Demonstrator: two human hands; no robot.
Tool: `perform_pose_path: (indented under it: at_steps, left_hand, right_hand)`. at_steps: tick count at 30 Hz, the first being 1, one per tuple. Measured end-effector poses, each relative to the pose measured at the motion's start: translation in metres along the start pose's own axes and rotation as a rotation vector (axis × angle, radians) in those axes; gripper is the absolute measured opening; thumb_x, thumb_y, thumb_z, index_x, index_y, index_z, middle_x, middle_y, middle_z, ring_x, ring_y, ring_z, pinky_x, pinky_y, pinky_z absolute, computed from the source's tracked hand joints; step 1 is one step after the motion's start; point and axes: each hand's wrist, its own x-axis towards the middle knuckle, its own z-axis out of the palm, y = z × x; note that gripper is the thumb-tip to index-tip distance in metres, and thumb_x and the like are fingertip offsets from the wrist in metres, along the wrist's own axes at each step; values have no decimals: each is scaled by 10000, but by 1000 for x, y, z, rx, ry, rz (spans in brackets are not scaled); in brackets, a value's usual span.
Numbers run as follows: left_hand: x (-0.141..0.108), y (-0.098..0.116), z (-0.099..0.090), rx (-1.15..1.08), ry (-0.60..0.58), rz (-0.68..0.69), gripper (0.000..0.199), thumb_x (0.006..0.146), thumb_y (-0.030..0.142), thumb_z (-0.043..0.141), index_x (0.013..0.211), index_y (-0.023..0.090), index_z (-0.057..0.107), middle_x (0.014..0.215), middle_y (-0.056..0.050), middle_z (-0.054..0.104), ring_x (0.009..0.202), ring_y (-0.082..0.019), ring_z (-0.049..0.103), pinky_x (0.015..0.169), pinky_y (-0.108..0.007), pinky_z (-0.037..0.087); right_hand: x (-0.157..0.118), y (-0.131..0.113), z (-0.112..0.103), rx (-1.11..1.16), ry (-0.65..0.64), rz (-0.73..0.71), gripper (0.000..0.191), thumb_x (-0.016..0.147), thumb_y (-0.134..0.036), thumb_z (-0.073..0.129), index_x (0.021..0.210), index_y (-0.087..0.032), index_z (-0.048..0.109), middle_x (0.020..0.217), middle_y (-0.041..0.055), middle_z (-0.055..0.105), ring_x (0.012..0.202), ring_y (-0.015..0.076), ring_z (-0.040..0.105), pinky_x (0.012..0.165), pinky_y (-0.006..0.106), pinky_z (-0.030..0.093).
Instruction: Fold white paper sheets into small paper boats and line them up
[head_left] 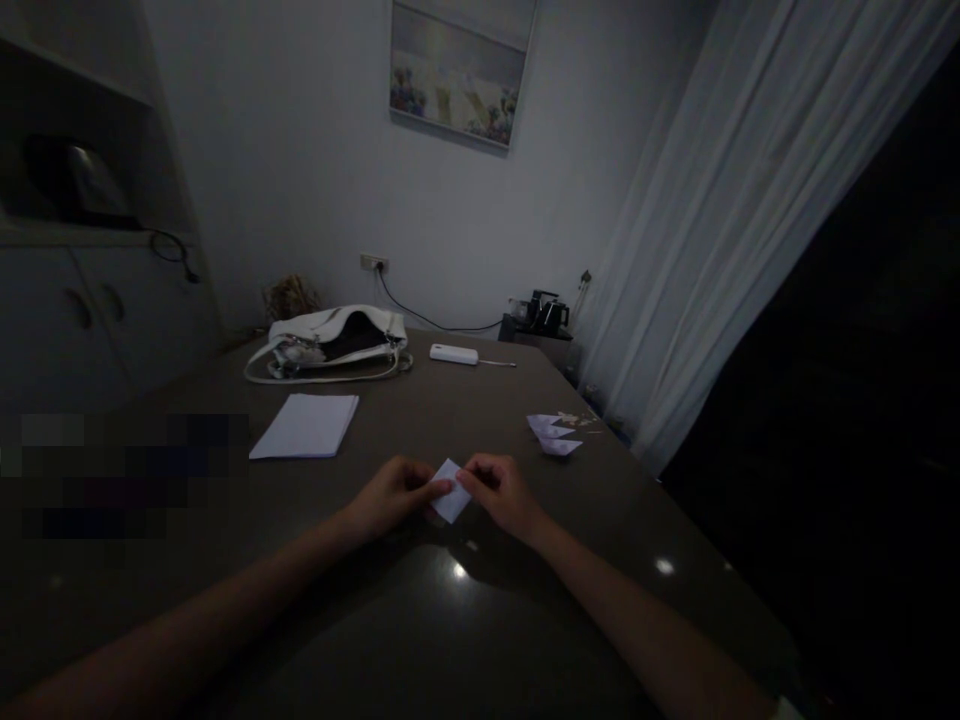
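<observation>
Two bare hands were at work in front of me, seen from afar through the head camera, with one small folded paper [450, 508] between them above the near part of the dark table [360, 620]. I saw the left hand [401, 493] nearly closed, pinching the paper's left side, its thumb lying across the front face. The right hand [506, 492] was nearly closed too, its thumb and curled fingers pinching the upper right edge. The paper was diamond-shaped, one corner up and one down; whether its lower corner touched the table, I could not tell.

To the right of the hands, well apart from them, I made out what looked like three paper boats [560, 448] close together, with small pale scraps [576, 419] just beyond. On the left, a stack of white sheets [307, 425] lay flat, and behind it a white bag [300, 328] sat slumped with its mouth open. Near the bag lay a white, box-shaped device [453, 354] with a short cord [496, 363]. White curtains [697, 200] hung on the right, and a framed picture [459, 70] was on the far wall.
</observation>
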Motion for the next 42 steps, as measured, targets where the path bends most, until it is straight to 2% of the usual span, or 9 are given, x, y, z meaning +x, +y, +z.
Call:
perform_pose_path:
  at_steps: [5, 10, 13, 18, 23, 25, 30, 35, 42]
  left_hand:
    - [2, 1, -2, -9, 8, -24, 482, 734, 563, 542, 686, 94, 646, 580, -36, 635, 513, -131, 541, 488, -208, 393]
    - [2, -1, -7, 100, 33, 80, 436, 777, 517, 516, 701, 106, 643, 635, -42, 648, 570, -145, 569, 561, -225, 430]
    - [1, -1, -8, 162, 56, 106, 439, 805, 499, 485, 682, 106, 637, 615, -36, 628, 573, -144, 559, 548, -219, 414]
    - [0, -1, -7, 123, 31, 80, 433, 808, 494, 484, 693, 101, 625, 609, -25, 611, 561, -136, 544, 521, -208, 399]
    - [1, -5, -9, 203, 35, 105, 454, 818, 502, 463, 681, 105, 635, 604, -27, 618, 567, -142, 553, 525, -206, 407]
    - [1, -5, -10, 232, 57, 116, 454, 813, 505, 467, 689, 103, 638, 614, -32, 629, 576, -150, 566, 538, -211, 417]
    - [2, -5, -11, 169, 81, 97, 486, 807, 523, 449, 715, 88, 644, 626, -48, 638, 575, -160, 565, 529, -223, 422]
    - [2, -4, -13, 142, 83, 105, 451, 817, 498, 444, 760, 100, 650, 677, -51, 650, 620, -169, 574, 564, -235, 435]
    - [1, 0, -15, 147, 94, 115, 403, 793, 471, 470, 707, 110, 628, 663, -40, 641, 622, -172, 580, 580, -243, 444]
  right_hand:
    - [2, 5, -6, -4, 42, 5, 290, 781, -381, 547, 623, -139, 524, 556, -23, 459, 519, 84, 406, 488, 200, 321]
    - [4, 7, -9, 0, 62, -21, 289, 792, -378, 537, 628, -141, 520, 562, -27, 443, 520, 84, 400, 490, 201, 317]
    - [3, 7, -8, 17, 53, -12, 279, 796, -376, 534, 643, -143, 519, 566, -27, 443, 517, 83, 401, 484, 198, 317]
    - [5, 13, -5, 27, 38, 7, 274, 791, -387, 536, 659, -148, 526, 564, -25, 462, 510, 85, 413, 480, 197, 325]
    - [7, 14, -4, 57, 76, 4, 282, 782, -387, 551, 648, -140, 532, 563, -20, 475, 503, 79, 419, 471, 191, 325]
    - [7, 12, -4, 101, 78, 28, 264, 769, -391, 570, 696, -138, 551, 580, -15, 503, 495, 77, 432, 466, 189, 335]
    - [7, 13, -6, 209, 21, 96, 332, 750, -370, 609, 999, -160, 541, 617, -24, 553, 481, 79, 478, 441, 174, 352]
    - [9, 19, -11, 237, 43, 93, 305, 759, -343, 602, 997, -166, 531, 622, -20, 571, 484, 80, 497, 438, 170, 350]
    - [11, 21, -12, 251, 64, 79, 299, 742, -338, 617, 971, -168, 527, 594, -27, 561, 467, 85, 493, 457, 187, 361]
